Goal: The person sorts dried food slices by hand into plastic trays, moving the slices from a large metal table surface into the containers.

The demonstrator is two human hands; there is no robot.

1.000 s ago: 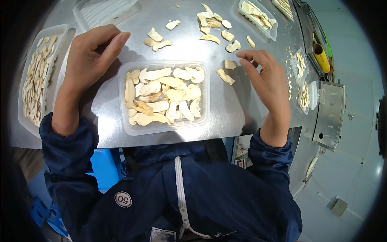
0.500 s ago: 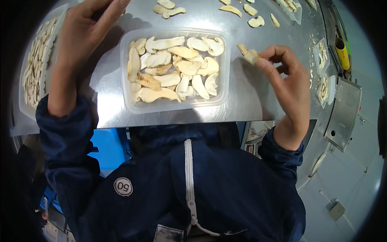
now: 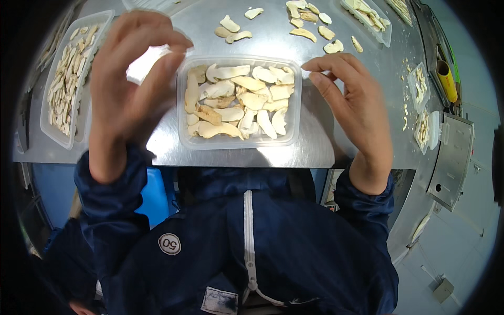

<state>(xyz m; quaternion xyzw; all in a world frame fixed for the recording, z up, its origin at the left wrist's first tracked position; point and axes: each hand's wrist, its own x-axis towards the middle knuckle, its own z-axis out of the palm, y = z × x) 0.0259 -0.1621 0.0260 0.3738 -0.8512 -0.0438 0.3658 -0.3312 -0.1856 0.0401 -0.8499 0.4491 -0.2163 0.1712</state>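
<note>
A clear plastic tray (image 3: 186, 137) of sliced mushrooms stands before me near the table's front edge. Pale mushroom slices (image 3: 229, 114) fill most of it, some with tan skins. My left hand (image 3: 139, 79) hovers at its upper left corner, smeared by motion. Thumb and fingertips there come together in a pinch, with a faint pale edge at the tips too blurred to name. Beside the tray's upper right corner is my right hand (image 3: 352, 89). Its thumb and forefinger are slightly apart and nothing shows between them.
Loose mushroom slices (image 3: 304, 34) lie scattered on the metal table (image 3: 362, 58) beyond the tray. A larger filled tray (image 3: 65, 137) stands at left; another tray (image 3: 386, 34) is at the far right. Small tubs (image 3: 433, 131) and a yellow tube (image 3: 446, 81) line the right side.
The mushroom piece has left my right hand, which has moved left to the tray; blocky pieces now lie at the tray's right side. My left hand has come down and right, toward the tray.
</note>
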